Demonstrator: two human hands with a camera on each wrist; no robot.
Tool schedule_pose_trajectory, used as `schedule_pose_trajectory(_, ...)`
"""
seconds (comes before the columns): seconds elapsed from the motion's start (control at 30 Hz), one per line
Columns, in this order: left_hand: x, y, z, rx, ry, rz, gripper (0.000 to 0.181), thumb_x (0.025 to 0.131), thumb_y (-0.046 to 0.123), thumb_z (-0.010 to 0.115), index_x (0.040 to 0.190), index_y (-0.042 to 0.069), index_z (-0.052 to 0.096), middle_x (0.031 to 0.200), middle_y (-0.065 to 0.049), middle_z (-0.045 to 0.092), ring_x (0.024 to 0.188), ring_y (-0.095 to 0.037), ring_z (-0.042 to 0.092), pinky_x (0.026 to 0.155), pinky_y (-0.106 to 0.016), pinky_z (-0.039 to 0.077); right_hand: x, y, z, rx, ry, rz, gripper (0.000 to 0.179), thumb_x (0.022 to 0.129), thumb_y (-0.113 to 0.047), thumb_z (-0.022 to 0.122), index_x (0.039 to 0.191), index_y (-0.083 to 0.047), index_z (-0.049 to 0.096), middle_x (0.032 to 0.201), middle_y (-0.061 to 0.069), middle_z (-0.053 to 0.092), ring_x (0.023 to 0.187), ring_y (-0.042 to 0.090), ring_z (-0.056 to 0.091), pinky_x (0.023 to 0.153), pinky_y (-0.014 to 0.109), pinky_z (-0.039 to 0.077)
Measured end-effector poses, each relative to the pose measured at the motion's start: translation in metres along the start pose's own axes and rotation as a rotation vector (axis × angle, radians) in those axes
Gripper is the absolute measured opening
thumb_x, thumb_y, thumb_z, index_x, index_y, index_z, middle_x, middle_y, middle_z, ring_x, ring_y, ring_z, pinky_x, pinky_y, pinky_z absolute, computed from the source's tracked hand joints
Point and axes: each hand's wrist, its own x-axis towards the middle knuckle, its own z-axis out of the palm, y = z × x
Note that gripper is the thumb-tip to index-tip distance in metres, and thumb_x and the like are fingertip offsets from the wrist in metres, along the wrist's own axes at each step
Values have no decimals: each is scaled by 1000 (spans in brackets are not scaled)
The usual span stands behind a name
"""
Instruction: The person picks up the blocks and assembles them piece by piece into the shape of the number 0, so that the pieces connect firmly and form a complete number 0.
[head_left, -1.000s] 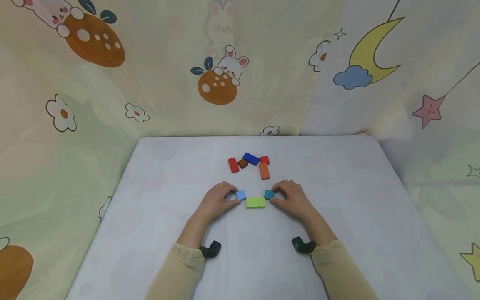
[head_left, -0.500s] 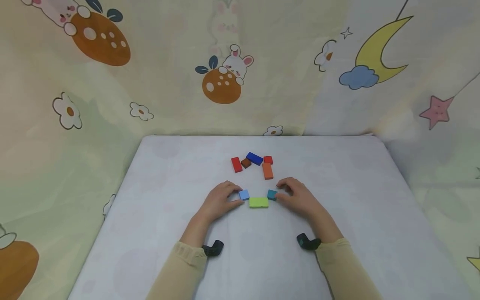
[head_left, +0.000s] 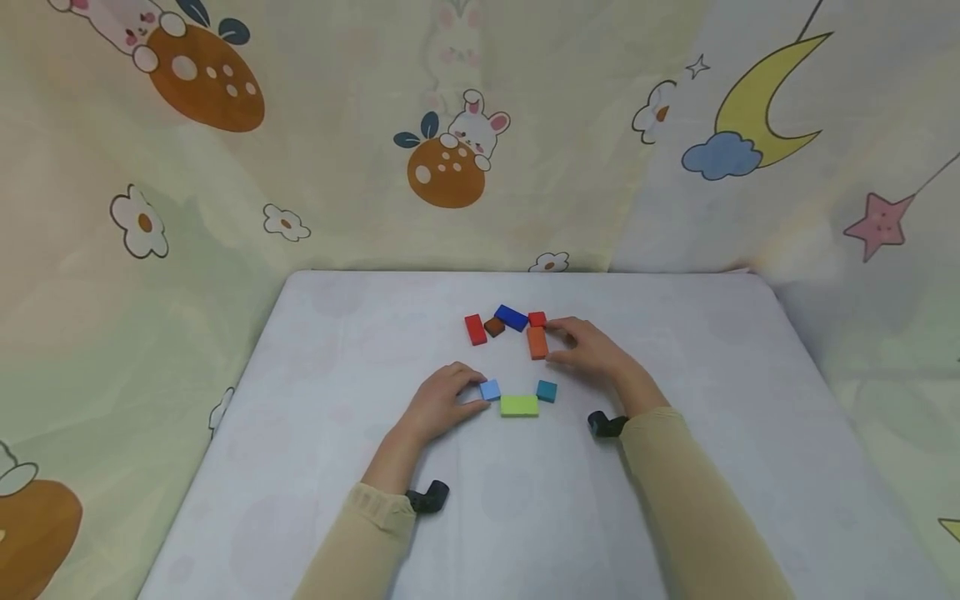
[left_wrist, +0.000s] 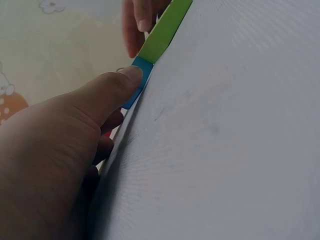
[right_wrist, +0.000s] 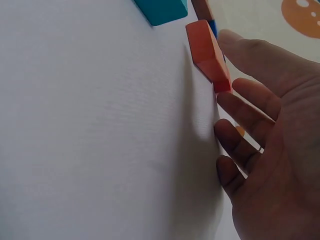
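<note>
My left hand (head_left: pixel 438 404) pinches a light blue block (head_left: pixel 490 390) between thumb and fingers, flat on the table. A lime green block (head_left: pixel 519 407) meets its corner, and a teal block (head_left: pixel 547 391) lies at the green one's other end. My right hand (head_left: pixel 596 350) is beside an orange block (head_left: pixel 537 342), thumb and fingers spread at its right side. In the right wrist view the thumb is close to the orange block (right_wrist: pixel 206 47) and the other fingers are loosely bent, holding nothing. A small red block (head_left: pixel 537 319) touches the orange block's far end.
Behind, a dark blue block (head_left: pixel 512 317), a brown block (head_left: pixel 494 327) and a longer red block (head_left: pixel 476 329) continue the row leftward. All lie on a white-covered table (head_left: pixel 337 333), with a patterned cloth (head_left: pixel 330 150) hanging behind it.
My right hand has let go of the teal block and moved away from me to the orange block. My left hand stays on the light blue block. The view has shifted slightly.
</note>
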Motion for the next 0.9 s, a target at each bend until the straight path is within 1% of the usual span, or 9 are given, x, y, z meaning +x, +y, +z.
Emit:
schedule_pose_trajectory(0.17,2,-2,2,7,1,3,41,87,47,72,123,29,65,118,11,62,114,-10,57,103,-35,49,8,-5,-4,-27,-40,-9,69,87,-33,75,148,-27,43,154,7,40,137,32,39,113,56,38)
schedule_pose_trajectory(0.37,2,-3,3,7,5,2,40,87,47,72,123,29,65,117,11,63,114,-11,58,103,-36,50,11,-8,-5,-66,-49,-33,65,86,-32,75,145,-27,48,149,8,41,135,31,41,111,56,39)
schedule_pose_trajectory(0.57,2,-4,4,8,2,2,40,87,48,72,123,30,65,116,12,62,113,-10,58,102,-35,50,13,-11,-4,-97,-56,-20,63,86,-34,74,143,-26,49,147,9,41,133,32,41,111,57,40)
schedule_pose_trajectory(0.7,2,-4,3,9,6,4,40,87,48,72,123,30,65,117,11,62,113,-10,58,102,-35,50,15,-10,-5,-108,-56,-31,64,86,-36,75,143,-23,49,146,8,42,133,31,41,111,56,40)
schedule_pose_trajectory(0.9,2,-3,2,28,2,6,41,88,48,71,123,29,65,118,10,63,114,-10,58,103,-34,49,13,-4,-6,-65,-55,-64,63,85,-36,77,140,-21,49,141,6,46,124,27,45,108,50,44)
